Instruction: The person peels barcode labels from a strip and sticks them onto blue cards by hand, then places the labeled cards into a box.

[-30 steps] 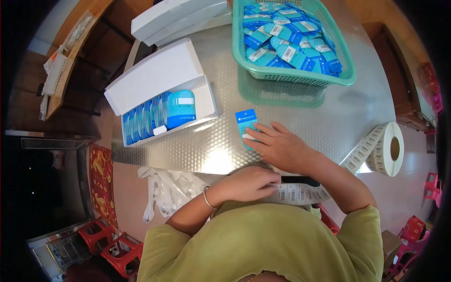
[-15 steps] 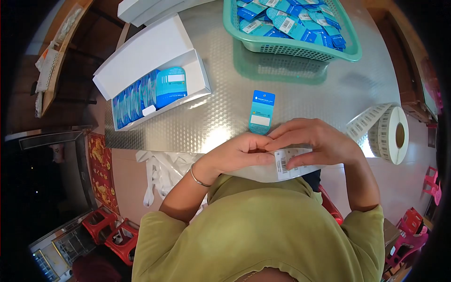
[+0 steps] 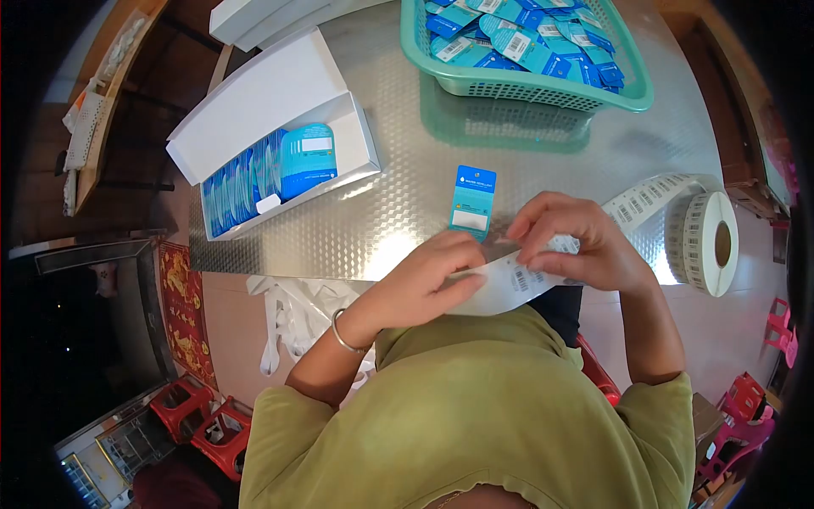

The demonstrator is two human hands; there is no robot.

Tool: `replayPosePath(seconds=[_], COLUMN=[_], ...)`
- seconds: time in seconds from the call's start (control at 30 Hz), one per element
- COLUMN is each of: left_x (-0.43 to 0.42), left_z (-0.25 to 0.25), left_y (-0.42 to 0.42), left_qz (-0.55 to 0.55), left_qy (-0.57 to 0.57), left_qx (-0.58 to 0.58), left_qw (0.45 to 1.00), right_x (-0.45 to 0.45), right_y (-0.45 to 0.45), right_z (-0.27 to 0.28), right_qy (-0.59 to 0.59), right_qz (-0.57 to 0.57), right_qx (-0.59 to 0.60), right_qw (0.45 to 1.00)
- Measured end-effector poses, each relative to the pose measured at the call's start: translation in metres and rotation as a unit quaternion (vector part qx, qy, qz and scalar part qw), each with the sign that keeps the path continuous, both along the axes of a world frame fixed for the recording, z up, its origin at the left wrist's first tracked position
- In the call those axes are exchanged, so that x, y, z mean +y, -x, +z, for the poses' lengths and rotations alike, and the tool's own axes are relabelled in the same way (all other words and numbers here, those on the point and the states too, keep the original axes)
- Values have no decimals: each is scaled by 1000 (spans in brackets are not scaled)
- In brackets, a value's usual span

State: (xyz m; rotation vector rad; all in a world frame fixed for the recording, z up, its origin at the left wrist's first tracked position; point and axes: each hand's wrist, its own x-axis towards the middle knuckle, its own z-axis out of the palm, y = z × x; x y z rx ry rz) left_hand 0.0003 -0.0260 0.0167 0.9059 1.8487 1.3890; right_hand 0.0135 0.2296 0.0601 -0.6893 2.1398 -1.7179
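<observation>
Your left hand [image 3: 432, 276] has its thumb laid along the pale backing of the label strip [image 3: 500, 293], fingers closed behind it, so that grip is pinched snug on the paper. Over at one o'clock from it, your right hand [image 3: 572, 242] is curled above the printed stretch, thumb and fingertips slightly parted right by the labels; whether they pinch one, you can't tell from here. The strip is thin, smooth and bowed, its printed face showing small black barcodes, and beyond your right hand it runs to the fat paper roll [image 3: 708, 246] at three o'clock, wound round a brown core. Here's the card [image 3: 473, 199], just past your left fingertips at twelve o'clock: flat, glossy, blue over teal, a white blank panel on it, its bottom end hidden by your hand. Farther out at twelve sits the basket [image 3: 530, 91], green plastic with a perforated wall, heaped with similar cards. At ten o'clock the box [image 3: 360, 136], white cardboard with its lid tipped back, carries a packed row of blue ones. Underneath spreads the table [image 3: 390, 182], dimpled shiny metal, its near edge just beside your hands. For moving room, a stretch of that metal lies between box and card, and another between card and basket.
</observation>
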Motion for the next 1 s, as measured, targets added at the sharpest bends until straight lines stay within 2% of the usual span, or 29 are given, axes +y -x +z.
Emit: replayPosePath(seconds=[0.03,0.13,0.23,0.4,0.5,0.63,0.83,0.93,1.0], left_x=[-1,-3,-5,8,20,27,29,30,31], left_z=[3,3,-1,-5,-10,-14,-22,-25,-26], left_y=[-1,-9,-15,-24,-27,-22,-16,-15,-16], left_qz=[-8,5,-23,-58,-68,-71,-68,-65,-60], left_qy=[24,86,158,148,118,108,87,86,94], left_qx=[131,292,329,334,321,319,394,408,409], left_qw=[991,953,931,929,937,939,913,907,906], right_x=[1,1,-2,-10,-17,-10,-17,-20,-14], right_y=[-1,-2,-1,-1,2,5,13,12,8], right_z=[-2,-15,-25,-45,-43,-66,-68,-75,-67], right_qy=[32,106,121,70,3,44,73,125,81], right_qz=[-24,-84,-125,-159,-174,-146,-118,-164,-206], right_qx=[-41,-152,-218,-269,-256,-214,-251,-200,-203], right_qw=[998,979,960,947,951,965,958,958,954])
